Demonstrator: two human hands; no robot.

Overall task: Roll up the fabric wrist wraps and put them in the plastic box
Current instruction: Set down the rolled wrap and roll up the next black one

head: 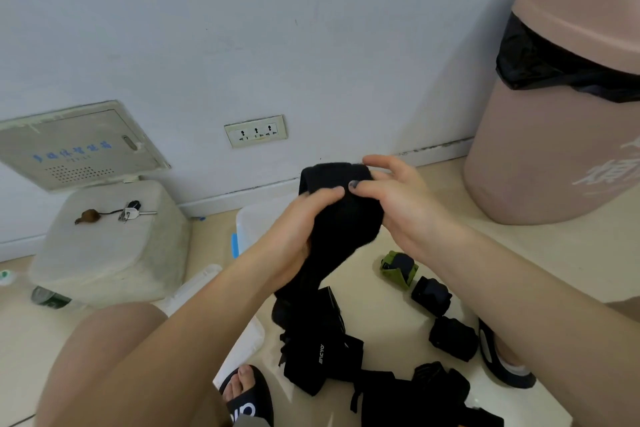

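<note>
I hold a long black wrist wrap [341, 218] up in front of me. Its top end is folded over and its tail hangs down toward the floor. My left hand [298, 232] grips the wrap from the left, thumb on its front. My right hand [398, 198] pinches the folded top from the right. The clear plastic box [249, 222] sits on the floor behind my hands, mostly hidden. Three rolled wraps lie on the floor at the right: a green and black one [398, 269] and two black ones [431, 295] [452, 336]. Loose black wraps [322, 354] lie in a pile below.
A pink bin [554, 135] with a black liner stands at the right. A white foam box [110, 246] with keys [133, 211] on top stands at the left by the wall. My knees and slippered feet [247, 399] frame the pile. A translucent lid [194, 288] lies left of my forearm.
</note>
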